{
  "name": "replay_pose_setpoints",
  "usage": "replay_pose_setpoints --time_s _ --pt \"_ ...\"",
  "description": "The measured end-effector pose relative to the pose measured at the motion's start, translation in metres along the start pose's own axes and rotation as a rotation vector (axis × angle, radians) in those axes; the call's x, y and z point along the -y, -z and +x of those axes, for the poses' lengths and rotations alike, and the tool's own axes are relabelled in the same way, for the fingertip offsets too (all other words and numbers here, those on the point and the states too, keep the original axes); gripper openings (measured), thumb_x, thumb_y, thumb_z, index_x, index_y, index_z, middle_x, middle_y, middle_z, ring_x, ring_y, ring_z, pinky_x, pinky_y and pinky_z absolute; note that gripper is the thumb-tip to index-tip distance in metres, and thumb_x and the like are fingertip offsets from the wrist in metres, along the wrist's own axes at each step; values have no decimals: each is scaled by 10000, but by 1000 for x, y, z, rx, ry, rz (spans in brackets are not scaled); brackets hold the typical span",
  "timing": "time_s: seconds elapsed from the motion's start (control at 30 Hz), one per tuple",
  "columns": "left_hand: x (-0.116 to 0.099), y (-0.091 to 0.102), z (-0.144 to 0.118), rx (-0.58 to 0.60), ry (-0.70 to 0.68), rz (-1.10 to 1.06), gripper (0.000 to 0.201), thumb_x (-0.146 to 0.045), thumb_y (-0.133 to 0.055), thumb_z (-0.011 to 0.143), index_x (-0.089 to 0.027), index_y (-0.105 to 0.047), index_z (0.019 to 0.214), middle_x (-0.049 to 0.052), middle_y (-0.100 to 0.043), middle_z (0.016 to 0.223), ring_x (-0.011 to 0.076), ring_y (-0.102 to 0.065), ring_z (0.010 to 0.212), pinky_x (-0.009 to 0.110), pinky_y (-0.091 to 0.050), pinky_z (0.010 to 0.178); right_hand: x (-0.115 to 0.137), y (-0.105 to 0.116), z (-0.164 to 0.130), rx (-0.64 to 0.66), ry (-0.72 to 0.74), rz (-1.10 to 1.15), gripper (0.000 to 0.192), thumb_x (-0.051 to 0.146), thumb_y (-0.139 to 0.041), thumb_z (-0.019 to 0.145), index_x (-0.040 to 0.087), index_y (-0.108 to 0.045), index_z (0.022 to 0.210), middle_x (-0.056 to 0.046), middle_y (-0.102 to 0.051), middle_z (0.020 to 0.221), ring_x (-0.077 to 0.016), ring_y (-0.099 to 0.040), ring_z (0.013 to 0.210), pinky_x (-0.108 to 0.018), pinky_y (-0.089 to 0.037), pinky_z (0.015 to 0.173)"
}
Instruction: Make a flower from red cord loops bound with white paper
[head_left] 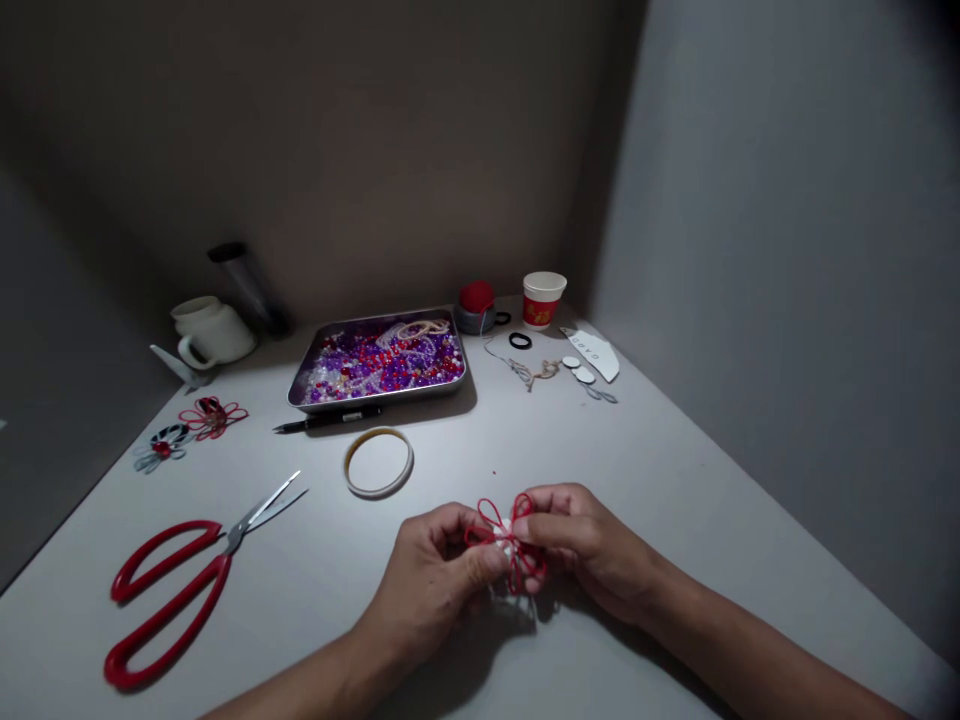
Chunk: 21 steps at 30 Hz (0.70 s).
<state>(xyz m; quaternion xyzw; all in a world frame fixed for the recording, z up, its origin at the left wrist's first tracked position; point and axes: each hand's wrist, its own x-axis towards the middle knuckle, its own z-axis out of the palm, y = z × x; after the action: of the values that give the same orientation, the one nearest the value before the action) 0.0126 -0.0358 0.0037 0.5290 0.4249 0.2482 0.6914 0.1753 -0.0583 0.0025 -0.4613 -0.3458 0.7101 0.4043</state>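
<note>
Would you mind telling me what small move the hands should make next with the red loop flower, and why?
Probably press the middle tight: both hands, left and right, pinch the flower at its centre, loops fanning outward.

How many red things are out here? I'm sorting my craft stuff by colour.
Red-handled scissors: 1
Red looped flowers: 2, one in both hands, one lying at the left
Red-topped pincushion: 1
Red-banded paper cup: 1
Total: 5
</note>
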Motion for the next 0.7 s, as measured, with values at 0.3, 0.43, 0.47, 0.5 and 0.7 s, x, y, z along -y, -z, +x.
replay_pose_setpoints --time_s 0.3,0.43,0.47,0.5,0.7 --pt "-6 -1 -1 -105 81 68 236 -344 -599 712 -139 -519 627 -36 -493 422 54 -362 344 147 -282 316 5 2 -2 -49 -2 -197 126 194 -629 650 119 -571 567 23 -548 457 -57 -469 362 -178 -376 377" --pt "-7 -2 -1 -185 93 106 207 -317 -570 721 -142 -530 620 -43 -472 388 51 -339 312 150 -268 306 3 4 1 -105 6 -234 178 286 -647 661 122 -581 645 21 -557 488 -64 -484 377 -197 -421 391" --pt "-7 -2 -2 -197 95 122 202 -314 -567 721 -143 -532 619 -46 -463 382 52 -338 308 152 -266 307 2 4 2 -110 10 -243 193 304 -642 665 122 -579 651 18 -557 492 -69 -491 388 -203 -431 397" --pt "-7 -2 -2 -207 100 137 199 -311 -562 722 -145 -532 617 -50 -454 378 54 -334 305 155 -263 307 1 4 2 -113 13 -252 203 317 -636 668 123 -576 655 15 -555 495 -76 -497 401 -210 -439 402" --pt "-5 -1 -3 -189 42 383 211 -240 -505 750 -140 -568 575 -8 -507 447 87 -396 397 194 -301 399 -4 3 3 -207 83 -390 143 199 -626 659 143 -595 787 30 -538 563 -79 -446 435 -205 -383 396"
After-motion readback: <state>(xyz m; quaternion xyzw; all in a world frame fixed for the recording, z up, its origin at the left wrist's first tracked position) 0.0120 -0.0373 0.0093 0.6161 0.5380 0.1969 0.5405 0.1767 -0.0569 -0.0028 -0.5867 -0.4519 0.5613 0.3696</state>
